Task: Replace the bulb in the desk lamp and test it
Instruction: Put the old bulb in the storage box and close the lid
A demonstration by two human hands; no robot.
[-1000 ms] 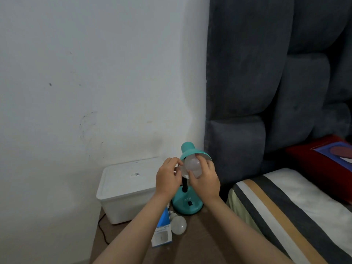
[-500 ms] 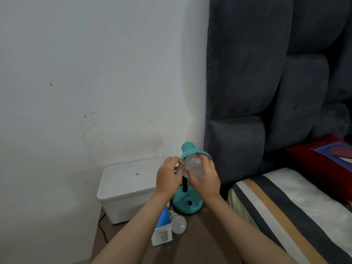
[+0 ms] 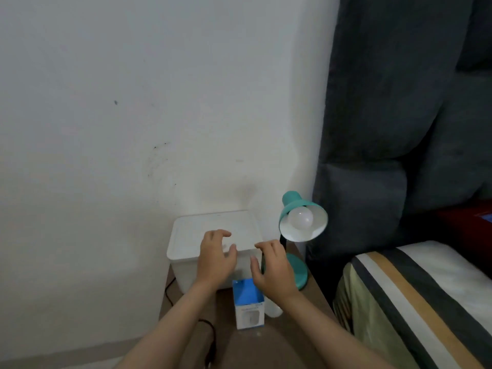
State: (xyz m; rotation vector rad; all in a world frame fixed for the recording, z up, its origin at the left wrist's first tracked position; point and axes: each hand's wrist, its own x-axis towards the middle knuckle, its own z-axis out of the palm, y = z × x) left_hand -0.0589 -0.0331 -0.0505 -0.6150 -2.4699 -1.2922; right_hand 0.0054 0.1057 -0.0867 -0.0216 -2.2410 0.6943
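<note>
Head view shows both hands, left (image 3: 217,258) and right (image 3: 274,270), spread empty; bulb (image 3: 300,218) looks seated, so press the lamp (image 3: 298,272) base switch gently.

Right hand (image 3: 274,270) covers part of the teal lamp base (image 3: 299,272) and most of the black lamp stem (image 3: 282,239). Spare bulb (image 3: 274,310) mostly hidden behind right wrist and blue box (image 3: 249,306); only a pale sliver shows. Box print too small and blurred to read. Left hand (image 3: 215,259) blocks front edge of white container (image 3: 186,241). Black cable (image 3: 210,339) runs behind left forearm, ends unseen. Bed (image 3: 415,302) and red pillow (image 3: 466,225) cut by right edge. Both forearms cut by bottom edge. Bulb socket hidden inside shade (image 3: 303,219).
</note>
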